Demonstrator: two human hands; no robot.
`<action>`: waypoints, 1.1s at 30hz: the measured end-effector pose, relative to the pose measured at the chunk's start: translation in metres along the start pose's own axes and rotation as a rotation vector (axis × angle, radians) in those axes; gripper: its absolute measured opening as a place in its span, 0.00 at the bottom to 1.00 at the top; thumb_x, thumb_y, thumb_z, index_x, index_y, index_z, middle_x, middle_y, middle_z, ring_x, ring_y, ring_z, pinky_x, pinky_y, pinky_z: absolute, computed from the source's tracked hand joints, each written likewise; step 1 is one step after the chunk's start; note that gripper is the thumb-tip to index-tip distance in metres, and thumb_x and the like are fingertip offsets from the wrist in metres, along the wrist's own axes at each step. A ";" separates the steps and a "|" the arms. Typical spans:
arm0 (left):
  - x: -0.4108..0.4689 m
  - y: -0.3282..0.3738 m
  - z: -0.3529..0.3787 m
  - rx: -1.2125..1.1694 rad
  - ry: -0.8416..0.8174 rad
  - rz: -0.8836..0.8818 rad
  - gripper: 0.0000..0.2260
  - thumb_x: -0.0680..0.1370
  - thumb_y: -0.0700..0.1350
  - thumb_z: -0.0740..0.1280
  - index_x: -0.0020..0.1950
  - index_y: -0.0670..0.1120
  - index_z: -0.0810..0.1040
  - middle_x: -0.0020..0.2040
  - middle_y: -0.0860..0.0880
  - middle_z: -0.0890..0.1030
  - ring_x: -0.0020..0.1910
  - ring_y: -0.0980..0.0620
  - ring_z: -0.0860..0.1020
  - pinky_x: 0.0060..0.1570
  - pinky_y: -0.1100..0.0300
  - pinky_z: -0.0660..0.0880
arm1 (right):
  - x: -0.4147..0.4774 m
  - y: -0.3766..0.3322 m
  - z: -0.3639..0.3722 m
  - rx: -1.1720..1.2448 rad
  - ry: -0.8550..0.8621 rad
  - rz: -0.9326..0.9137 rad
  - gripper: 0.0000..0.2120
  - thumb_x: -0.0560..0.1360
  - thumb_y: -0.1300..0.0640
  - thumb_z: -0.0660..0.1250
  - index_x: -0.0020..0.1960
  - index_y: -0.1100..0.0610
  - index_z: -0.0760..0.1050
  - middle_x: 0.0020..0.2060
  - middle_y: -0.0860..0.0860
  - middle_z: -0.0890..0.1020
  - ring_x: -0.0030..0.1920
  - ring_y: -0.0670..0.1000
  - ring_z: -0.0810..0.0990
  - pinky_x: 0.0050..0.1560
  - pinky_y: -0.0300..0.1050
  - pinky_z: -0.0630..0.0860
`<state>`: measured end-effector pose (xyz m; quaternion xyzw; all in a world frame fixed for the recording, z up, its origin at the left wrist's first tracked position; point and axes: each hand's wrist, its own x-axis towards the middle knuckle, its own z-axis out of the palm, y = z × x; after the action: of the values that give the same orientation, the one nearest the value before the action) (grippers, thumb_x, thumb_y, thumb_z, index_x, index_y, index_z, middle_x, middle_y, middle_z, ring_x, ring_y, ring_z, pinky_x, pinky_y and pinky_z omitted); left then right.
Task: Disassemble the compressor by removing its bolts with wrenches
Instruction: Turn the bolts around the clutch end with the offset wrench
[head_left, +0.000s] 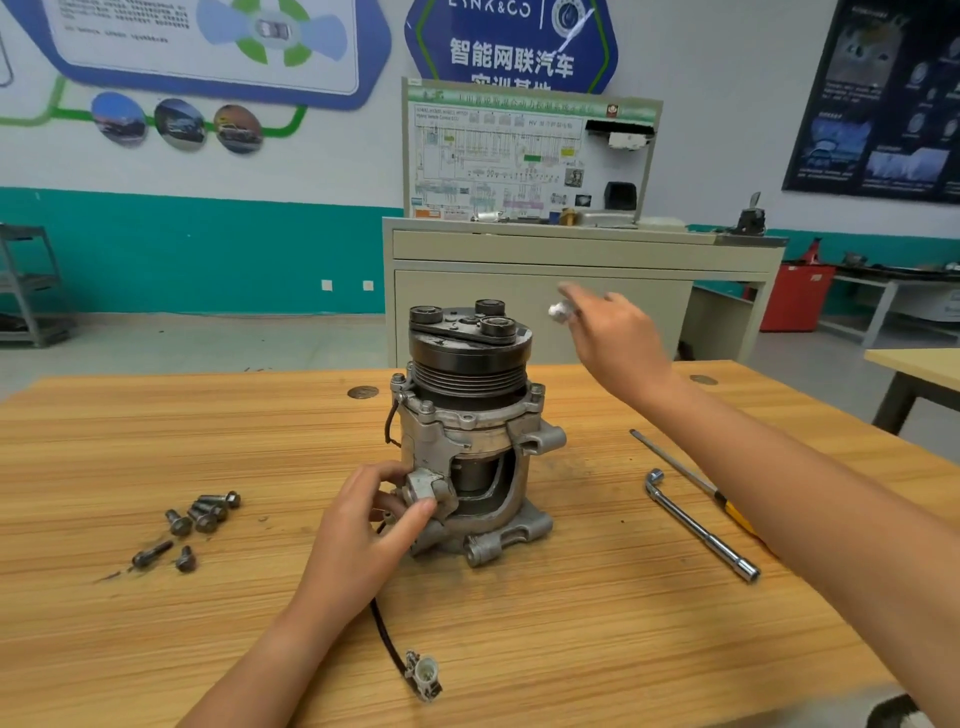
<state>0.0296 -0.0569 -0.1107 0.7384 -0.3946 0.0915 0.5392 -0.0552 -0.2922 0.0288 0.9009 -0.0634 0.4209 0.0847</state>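
Grey compressor (467, 452) upright, pulley (469, 358) topmost, axis vertical

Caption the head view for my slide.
Left hand grips the upright compressor; right hand pinches a small whitish object; loose bolts lie at left.

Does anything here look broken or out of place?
The compressor has a wide opening in its side, baring the inside. Loose bolts lie scattered left of it, and its cable ends in an unplugged connector lying on the table.
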 end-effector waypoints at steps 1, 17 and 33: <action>0.000 -0.001 0.000 0.001 0.002 -0.001 0.14 0.72 0.44 0.71 0.51 0.59 0.72 0.49 0.56 0.77 0.42 0.62 0.78 0.41 0.73 0.72 | -0.004 -0.001 -0.008 0.032 -0.003 0.095 0.15 0.77 0.65 0.61 0.63 0.67 0.71 0.31 0.58 0.78 0.29 0.55 0.74 0.31 0.45 0.70; 0.000 -0.001 0.000 0.001 0.007 0.010 0.12 0.73 0.43 0.71 0.53 0.52 0.75 0.50 0.55 0.77 0.43 0.62 0.77 0.43 0.70 0.73 | -0.048 -0.047 -0.058 -0.438 -0.626 0.082 0.17 0.75 0.67 0.56 0.63 0.58 0.65 0.29 0.49 0.63 0.28 0.48 0.62 0.23 0.40 0.56; 0.002 -0.004 0.000 0.019 0.003 0.035 0.12 0.72 0.44 0.72 0.52 0.53 0.74 0.49 0.57 0.77 0.45 0.63 0.77 0.43 0.71 0.72 | -0.015 0.006 -0.031 -0.536 -0.485 -0.218 0.20 0.76 0.66 0.56 0.65 0.53 0.64 0.30 0.48 0.71 0.29 0.51 0.71 0.25 0.42 0.64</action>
<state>0.0333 -0.0578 -0.1122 0.7364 -0.4057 0.1057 0.5310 -0.0891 -0.2912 0.0370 0.9218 -0.0931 0.1523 0.3442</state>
